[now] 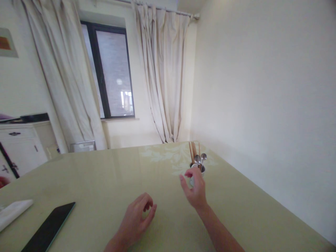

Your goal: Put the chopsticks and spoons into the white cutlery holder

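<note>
A small cup [202, 170] stands on the pale green table [105, 175] near the right wall, holding wooden chopsticks [193, 151] and two metal spoons [200, 159]. My right hand [194, 190] is raised just in front of the cup, fingers apart and curved toward it, holding nothing; whether it touches the cup I cannot tell. My left hand [137, 217] rests on the table nearer to me, its fingers loosely curled with nothing visible in them.
A dark phone or tablet [48, 227] lies flat at the near left, beside a white folded cloth [12, 211]. A white cabinet [21, 143] stands at the left. Curtains [162, 77] frame a window [110, 73] beyond the table's far edge.
</note>
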The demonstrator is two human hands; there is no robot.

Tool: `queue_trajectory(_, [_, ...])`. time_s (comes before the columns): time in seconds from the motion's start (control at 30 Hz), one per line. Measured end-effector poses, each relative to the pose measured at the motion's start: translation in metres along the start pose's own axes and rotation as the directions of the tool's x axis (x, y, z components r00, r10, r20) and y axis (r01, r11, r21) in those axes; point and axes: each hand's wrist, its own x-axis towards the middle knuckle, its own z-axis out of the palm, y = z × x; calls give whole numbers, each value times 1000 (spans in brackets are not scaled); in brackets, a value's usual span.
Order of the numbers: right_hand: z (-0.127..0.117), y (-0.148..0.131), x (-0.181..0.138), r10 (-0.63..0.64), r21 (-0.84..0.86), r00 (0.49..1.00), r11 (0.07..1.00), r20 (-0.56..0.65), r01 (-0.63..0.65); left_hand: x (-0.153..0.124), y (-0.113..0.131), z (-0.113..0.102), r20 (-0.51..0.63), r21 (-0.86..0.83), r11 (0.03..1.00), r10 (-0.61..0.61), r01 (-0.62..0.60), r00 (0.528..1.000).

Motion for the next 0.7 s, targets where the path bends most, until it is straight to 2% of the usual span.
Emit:
queue_trajectory(0.07, [18,-21,-15,-123,1,978,992,167,125,1,-2,3,-12,48,998,-42,43,999])
queue_trajectory(0.13, [33,-36,-28,-211,50,929,977,305,205,2,-5,4,-13,75,992,-96,97,995])
queue_trajectory(0.23, [43,-47,-39,-219,103,893,976,393,194,3,-10,5,8,63,986,-157,157,987])
queue_trajectory(0.3, [44,-47,-40,-183,118,904,982,387,148,4,-13,6,20,38,980,-195,194,981])
queue_trajectory(0.43, [42,-37,-37,-50,99,956,995,289,22,6,-17,8,39,-31,967,-253,255,967])
queue_trajectory(0.53, [44,-28,-37,42,62,970,996,239,-59,9,-22,8,54,-129,943,-304,308,951])
queue_trajectory(0.7, [51,-24,-40,60,41,973,997,222,-70,21,-28,0,22,-300,851,-445,430,895])
